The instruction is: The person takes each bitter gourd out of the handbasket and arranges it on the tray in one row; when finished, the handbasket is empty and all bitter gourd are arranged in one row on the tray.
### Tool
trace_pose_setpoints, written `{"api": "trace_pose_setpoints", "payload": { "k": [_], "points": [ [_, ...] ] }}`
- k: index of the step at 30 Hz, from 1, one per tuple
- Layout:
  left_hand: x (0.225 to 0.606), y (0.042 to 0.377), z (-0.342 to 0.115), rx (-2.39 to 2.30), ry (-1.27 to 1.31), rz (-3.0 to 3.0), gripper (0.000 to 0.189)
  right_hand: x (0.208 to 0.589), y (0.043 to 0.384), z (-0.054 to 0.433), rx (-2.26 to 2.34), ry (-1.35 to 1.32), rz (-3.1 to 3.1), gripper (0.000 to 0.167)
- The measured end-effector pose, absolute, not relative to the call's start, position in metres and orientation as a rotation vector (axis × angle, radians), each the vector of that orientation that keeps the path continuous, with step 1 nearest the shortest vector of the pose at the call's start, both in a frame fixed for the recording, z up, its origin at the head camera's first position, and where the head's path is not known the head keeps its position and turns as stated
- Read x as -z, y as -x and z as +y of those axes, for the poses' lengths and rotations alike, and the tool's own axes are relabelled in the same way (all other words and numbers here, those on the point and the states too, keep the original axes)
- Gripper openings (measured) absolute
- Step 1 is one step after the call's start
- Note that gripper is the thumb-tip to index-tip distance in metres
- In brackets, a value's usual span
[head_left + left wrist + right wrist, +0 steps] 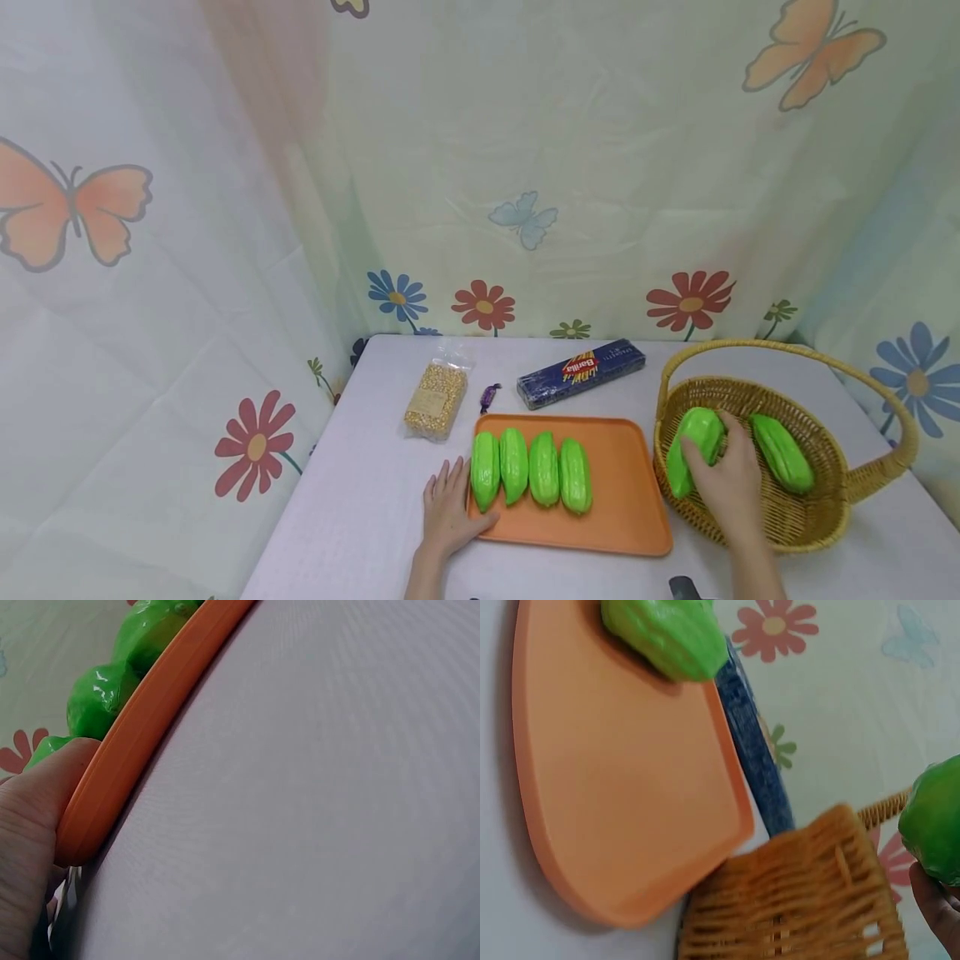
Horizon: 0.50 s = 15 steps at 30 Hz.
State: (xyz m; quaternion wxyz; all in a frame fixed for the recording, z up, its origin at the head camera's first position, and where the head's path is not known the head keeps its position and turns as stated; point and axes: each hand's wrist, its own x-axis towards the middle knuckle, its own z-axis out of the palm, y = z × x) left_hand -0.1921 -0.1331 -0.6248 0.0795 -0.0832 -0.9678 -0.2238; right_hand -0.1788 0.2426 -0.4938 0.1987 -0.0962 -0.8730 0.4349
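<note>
My right hand point(729, 475) grips a bright green, ridged, long fruit point(702, 432) over the left part of a wicker basket point(813, 525). In the right wrist view that fruit point(936, 821) shows at the right edge, with part of the hand below it. Another green fruit point(783, 452) lies in the basket. My left hand point(448, 512) rests at the near left corner of an orange tray point(622, 492), fingers spread along its side and thumb over its rim point(124, 780). Several like fruits point(544, 469) lie side by side on the tray's left half.
Behind the tray lie a bag of yellow kernels point(437, 402), a small purple wrapped candy point(489, 397) and a blue Barilla spaghetti pack point(581, 374). The basket's tall handle point(787, 346) arches over it. A patterned curtain point(480, 167) hangs around the white table.
</note>
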Motion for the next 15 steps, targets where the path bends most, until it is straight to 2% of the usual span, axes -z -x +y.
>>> {"api": "trace_pose_setpoints", "payload": {
  "k": [15],
  "points": [
    [0.623, 0.193, -0.134, 0.697, 0.247, -2.926, 0.101, 0.519, 0.192, 0.173, -1.199, -0.066, -2.458, 0.064]
  ]
}}
